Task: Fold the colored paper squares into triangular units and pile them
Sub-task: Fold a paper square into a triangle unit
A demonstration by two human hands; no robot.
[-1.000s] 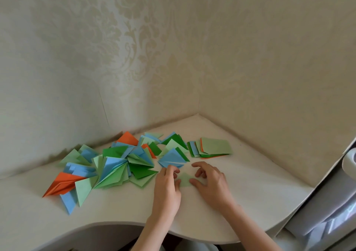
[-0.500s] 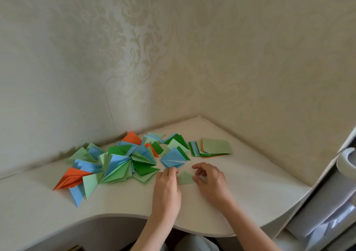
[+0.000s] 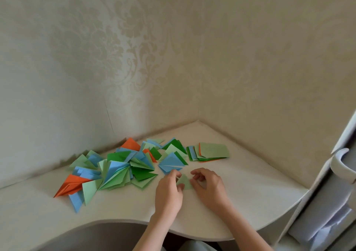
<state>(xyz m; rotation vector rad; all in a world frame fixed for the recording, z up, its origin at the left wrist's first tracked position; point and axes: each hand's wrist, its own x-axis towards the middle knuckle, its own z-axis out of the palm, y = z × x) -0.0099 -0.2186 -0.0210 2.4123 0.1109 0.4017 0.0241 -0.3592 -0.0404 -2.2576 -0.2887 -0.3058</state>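
Head camera is looking down at a pale corner desk (image 3: 250,193). Both hands are working one light green paper piece (image 3: 185,181) lying on the desk between them — the left hand (image 3: 168,192) is pinching its left edge, the right hand (image 3: 209,186) is curling fingers over its right edge. Folded triangular units (image 3: 119,169) are lying spread out to the left; a stack of flat squares (image 3: 212,151) is sitting behind the hands — nearer the wall.

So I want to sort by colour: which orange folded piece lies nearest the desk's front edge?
The large orange triangle at the pile's left end, its tip pointing left. The other orange pieces lie farther back, near the wall.
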